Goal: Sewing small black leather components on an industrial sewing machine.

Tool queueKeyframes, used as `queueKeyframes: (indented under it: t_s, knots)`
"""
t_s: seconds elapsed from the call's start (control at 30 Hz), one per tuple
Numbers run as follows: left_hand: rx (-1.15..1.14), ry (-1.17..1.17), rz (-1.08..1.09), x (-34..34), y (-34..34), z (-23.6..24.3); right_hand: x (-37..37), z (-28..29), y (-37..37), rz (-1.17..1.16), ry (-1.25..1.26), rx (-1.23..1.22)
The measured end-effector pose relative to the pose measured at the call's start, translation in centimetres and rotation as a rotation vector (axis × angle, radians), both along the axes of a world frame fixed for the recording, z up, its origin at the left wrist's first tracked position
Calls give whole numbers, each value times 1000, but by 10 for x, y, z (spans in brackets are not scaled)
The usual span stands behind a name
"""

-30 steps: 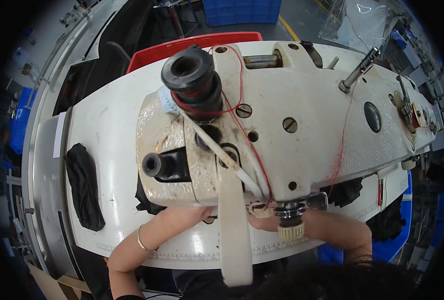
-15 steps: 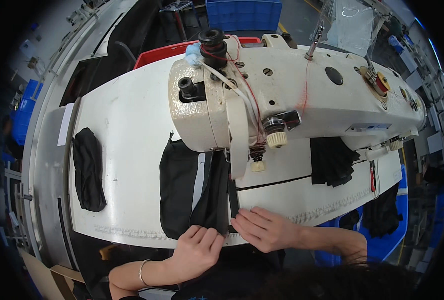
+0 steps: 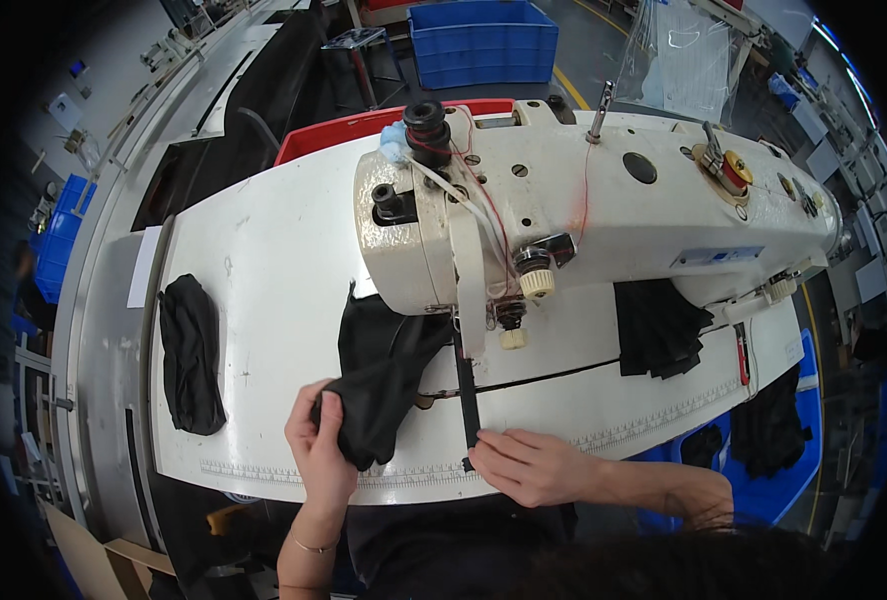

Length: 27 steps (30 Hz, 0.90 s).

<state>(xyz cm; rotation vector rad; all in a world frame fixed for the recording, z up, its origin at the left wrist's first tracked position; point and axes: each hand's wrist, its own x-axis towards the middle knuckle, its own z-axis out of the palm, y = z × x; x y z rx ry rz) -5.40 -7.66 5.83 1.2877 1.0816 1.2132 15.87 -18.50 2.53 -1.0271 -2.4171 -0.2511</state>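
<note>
A black fabric piece (image 3: 389, 370) lies bunched on the white table, its far end running under the head of a white sewing machine (image 3: 564, 200). My left hand (image 3: 322, 445) is closed on its near left edge, thumb on top, lifting and folding the cloth. A narrow black strip (image 3: 468, 400) runs from below the needle area toward the table's near edge. At the strip's near end, my right hand (image 3: 524, 466) pinches it with the fingertips, the palm over the printed ruler. The machine's head hides the needle and presser foot.
A folded black cloth bundle (image 3: 192, 355) lies at the left of the table. Stacked black pieces (image 3: 659, 325) sit right of the needle, near a red-handled tool (image 3: 743, 352). Blue bins stand beyond (image 3: 484, 45) and at lower right (image 3: 799, 450), the latter holding black cloth.
My left hand has moved left and up, turning the near part of the black fabric over, so its grey stripe no longer shows. My right hand stays at the strip. The view shifted slightly.
</note>
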Motion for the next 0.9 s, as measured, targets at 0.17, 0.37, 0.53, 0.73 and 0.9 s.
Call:
queueKeyframes:
  t_s: [0.17, 0.37, 0.53, 0.73, 0.9]
  knots:
    - [-210, -309, -105, -5, 17, 3, 2, 0, 1, 20, -66, 19]
    - [563, 580, -274, -19, 34, 33, 1, 0, 0, -11, -14, 10]
    - [1431, 990, -715, 2, -17, 43, 0, 7, -3, -25, 57, -8]
    - [1209, 855, -604, -3, -44, -8, 1, 5, -5, -55, 130, 15]
    - [1080, 736, -540, -3, -46, -23, 3, 3, -5, -37, 186, 18]
